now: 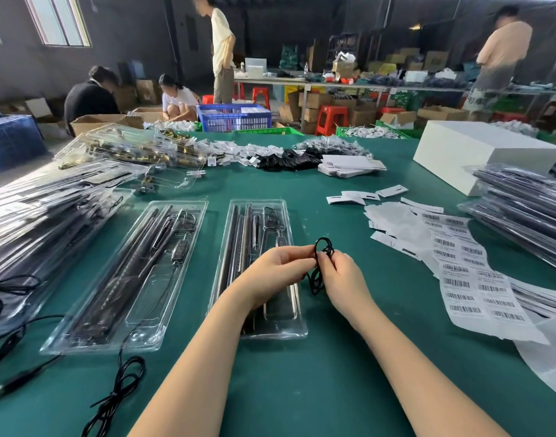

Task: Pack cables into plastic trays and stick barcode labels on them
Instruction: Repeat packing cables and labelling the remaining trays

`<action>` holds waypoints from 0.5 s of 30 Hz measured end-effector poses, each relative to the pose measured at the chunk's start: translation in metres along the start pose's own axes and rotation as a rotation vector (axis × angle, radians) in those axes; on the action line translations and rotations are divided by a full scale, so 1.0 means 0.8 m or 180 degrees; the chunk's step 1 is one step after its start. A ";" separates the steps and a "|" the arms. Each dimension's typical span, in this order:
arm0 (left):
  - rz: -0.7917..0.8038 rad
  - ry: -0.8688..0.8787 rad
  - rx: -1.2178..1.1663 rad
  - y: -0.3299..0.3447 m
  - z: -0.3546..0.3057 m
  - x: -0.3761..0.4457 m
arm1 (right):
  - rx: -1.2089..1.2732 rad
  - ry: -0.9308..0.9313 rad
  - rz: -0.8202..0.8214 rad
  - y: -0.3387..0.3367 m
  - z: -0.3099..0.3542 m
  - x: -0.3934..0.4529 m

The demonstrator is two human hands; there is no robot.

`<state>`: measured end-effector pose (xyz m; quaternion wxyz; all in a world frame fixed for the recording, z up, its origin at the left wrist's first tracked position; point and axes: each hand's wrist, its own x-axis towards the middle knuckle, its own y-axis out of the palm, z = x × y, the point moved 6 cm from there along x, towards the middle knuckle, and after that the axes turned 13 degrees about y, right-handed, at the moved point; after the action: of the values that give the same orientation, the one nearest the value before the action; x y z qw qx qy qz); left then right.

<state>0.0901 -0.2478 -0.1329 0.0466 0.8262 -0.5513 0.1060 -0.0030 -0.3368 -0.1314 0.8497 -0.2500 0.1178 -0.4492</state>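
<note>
Left hand (276, 269): comes in over the near edge of the bench (333, 380); thumb and fingertips pinch a small coil of black cable (316, 250) from its left side.
Right hand (342, 275): pinches the same coil from the right, fingers curled round the strands.
Black cable: held off the bench at mid-bench, just beside the right rim of the middle tray (281, 310). One loop stands above the fingers and another hangs below.
Middle tray: clear plastic, lying lengthwise toward the far edge. Dark rods fill its left channels, and the near right pocket looks unfilled, though the left hand hides part of it.
Step in hand: probably gathering the cable into a tight coil before seating it.
Next move: needs the coil kept pinched flat, carried left over the rim and pressed into a free pocket without springing open.
Left tray (144, 298): just beside it, already holding rods and a cable.
Loose cable (119, 389): lies at the near edge, left.
Barcode labels (478, 279): sheets toward the right edge, within reach, none yet seen on these two trays.
Packed stacks (49, 216): crowd the left edge.
In the way: nothing between coil and tray; the tray's raised rim may snag the hanging loop.
</note>
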 end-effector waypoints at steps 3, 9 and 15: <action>0.0137 0.0219 0.0152 -0.001 -0.002 -0.004 | 0.0113 -0.0039 -0.0019 0.001 -0.004 -0.001; 0.0296 -0.0022 0.0803 -0.007 -0.004 -0.004 | 0.0957 0.0558 -0.0194 -0.016 -0.031 0.011; 0.0027 0.0321 0.1708 -0.016 -0.014 0.001 | 0.1438 0.0771 -0.0521 -0.039 -0.049 0.025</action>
<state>0.1009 -0.2413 -0.1216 -0.1470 0.8004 -0.5040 0.2894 -0.0305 -0.3804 -0.1479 0.8245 -0.0071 0.0948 -0.5579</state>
